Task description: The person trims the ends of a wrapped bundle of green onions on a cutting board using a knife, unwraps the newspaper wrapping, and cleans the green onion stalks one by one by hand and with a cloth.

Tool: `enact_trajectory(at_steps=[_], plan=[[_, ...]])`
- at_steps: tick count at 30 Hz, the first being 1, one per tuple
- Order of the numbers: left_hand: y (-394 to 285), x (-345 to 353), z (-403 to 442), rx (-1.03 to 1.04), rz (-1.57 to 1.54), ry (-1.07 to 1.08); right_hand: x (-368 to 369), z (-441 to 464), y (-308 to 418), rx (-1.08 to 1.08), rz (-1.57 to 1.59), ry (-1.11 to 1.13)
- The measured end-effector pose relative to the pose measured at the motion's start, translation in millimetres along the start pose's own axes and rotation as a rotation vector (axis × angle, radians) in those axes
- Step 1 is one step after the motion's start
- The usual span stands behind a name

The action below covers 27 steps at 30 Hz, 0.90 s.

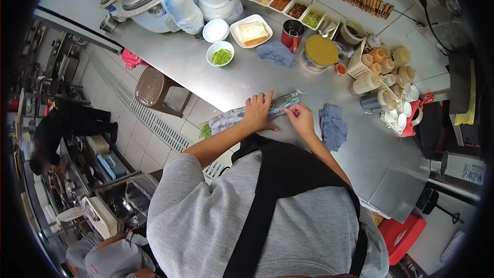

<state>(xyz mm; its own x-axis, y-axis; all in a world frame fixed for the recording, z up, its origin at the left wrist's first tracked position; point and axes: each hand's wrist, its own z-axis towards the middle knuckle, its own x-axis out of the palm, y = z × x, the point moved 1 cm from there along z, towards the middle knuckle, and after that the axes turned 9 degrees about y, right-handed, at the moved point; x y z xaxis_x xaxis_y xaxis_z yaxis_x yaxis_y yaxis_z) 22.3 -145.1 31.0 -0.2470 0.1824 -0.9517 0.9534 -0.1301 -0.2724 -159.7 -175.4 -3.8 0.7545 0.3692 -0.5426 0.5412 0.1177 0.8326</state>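
A long bundle rolled in printed wrapping point(226, 119) lies across the steel counter in front of me. Green leafy tips point(205, 130) poke out of its left end; the rest of the contents is hidden. My left hand point(259, 113) rests flat on the middle of the bundle, fingers spread and thumb out to the side. With fingertips pinched together, my right hand point(300, 118) grips the wrapping near its right end. A folded blue cloth point(333, 127) lies just right of my right hand.
Along the back stand a bowl of chopped greens point(222, 55), a white dish point(251, 31), another blue cloth point(276, 53), a red mug point(292, 34) and a yellow-lidded tub point(321, 51). Sauce bottles point(378, 62) fill the right. A brown stool point(155, 86) stands left; two people are beyond.
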Motion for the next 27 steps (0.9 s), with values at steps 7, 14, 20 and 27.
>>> enact_trajectory(at_steps=[7, 14, 20, 27], plan=[[9.9, 36.7, 5.5, -0.049, 0.016, 0.111, 34.0, 6.7, 6.3, -0.089, -0.184, -0.029], [28.1, 2.9, 6.5, 0.145, -0.115, 0.143, -11.8, 7.8, -8.1, 0.154, 1.474, 0.451], [40.6, -21.5, 15.7, 0.606, -0.183, 0.375, -98.5, -19.3, -65.3, 0.343, 1.61, 0.51], [41.0, -20.8, 40.4, 0.478, -0.111, -0.239, -125.6, -35.5, -9.5, 0.244, 1.301, 0.251]])
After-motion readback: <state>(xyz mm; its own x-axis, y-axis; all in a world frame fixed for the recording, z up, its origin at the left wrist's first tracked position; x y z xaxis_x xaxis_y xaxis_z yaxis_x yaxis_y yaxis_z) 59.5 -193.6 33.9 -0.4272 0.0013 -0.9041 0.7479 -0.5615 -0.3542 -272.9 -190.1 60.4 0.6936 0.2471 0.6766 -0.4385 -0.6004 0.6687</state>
